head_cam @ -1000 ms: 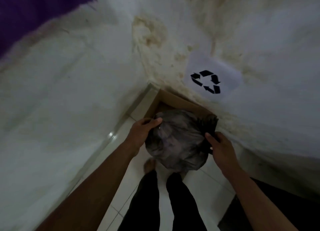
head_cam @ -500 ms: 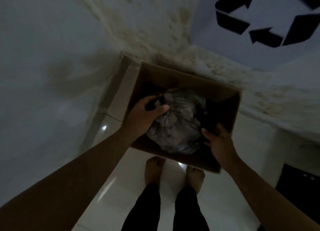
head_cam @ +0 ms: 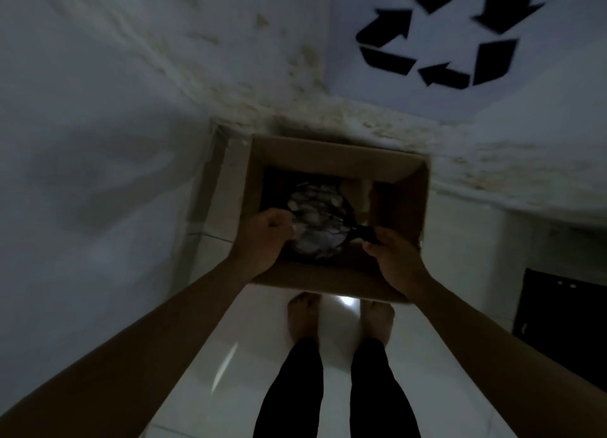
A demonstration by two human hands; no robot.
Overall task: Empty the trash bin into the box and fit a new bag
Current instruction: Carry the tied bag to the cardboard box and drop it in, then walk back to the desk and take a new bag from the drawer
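Observation:
An open brown cardboard box (head_cam: pixel 338 157) stands on the white floor in the corner of two walls. Inside it sits a full dark trash bag (head_cam: pixel 317 219), its plastic showing crumpled pale contents. My left hand (head_cam: pixel 264 237) grips the bag's left side with curled fingers. My right hand (head_cam: pixel 395 253) pinches a black stretched end of the bag at the right. Both hands reach down into the box. The trash bin is not in view.
A white sheet with a black recycling symbol (head_cam: pixel 440 47) hangs on the stained right wall. A dark object (head_cam: pixel 565 319) stands on the floor at the right. My bare feet (head_cam: pixel 303 317) are just in front of the box on glossy tiles.
The bag went from above the box down into it, and both hands followed, lower and deeper inside. The view has dropped closer to the box.

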